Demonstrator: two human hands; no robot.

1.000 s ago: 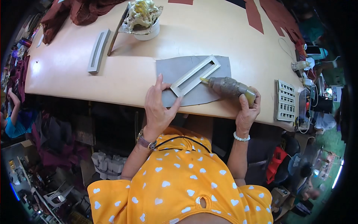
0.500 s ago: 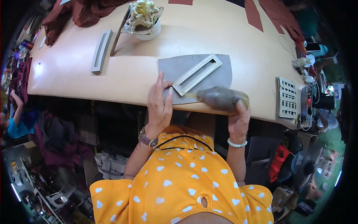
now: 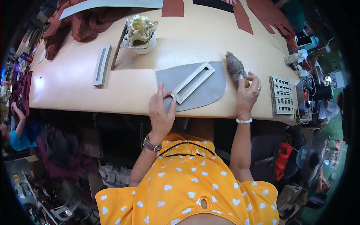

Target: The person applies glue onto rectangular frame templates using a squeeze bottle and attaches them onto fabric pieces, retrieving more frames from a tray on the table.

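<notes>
A grey piece of leather or cloth lies on the table, with a pale frame with a long slot set slantwise on it. My left hand is at the frame's lower left corner, its thumb and a finger pressed against the edge. To the right of the grey piece, a dark, wrapped bottle with a thin tip leans or lies with its tip pointing away from me. The thumb and fingers of my right hand are round its near end.
A second slotted frame lies to the left, beside a dark stick leaning on a white tub crusted with yellowish stuff. Another slotted block sits at right. Brown cloth lies at far left; another person's hand shows at the top.
My right hand has carried the bottle away from the frame, to the right and farther from me. The bottle's tip has swung from pointing left to pointing away. My left hand stays at the frame.
</notes>
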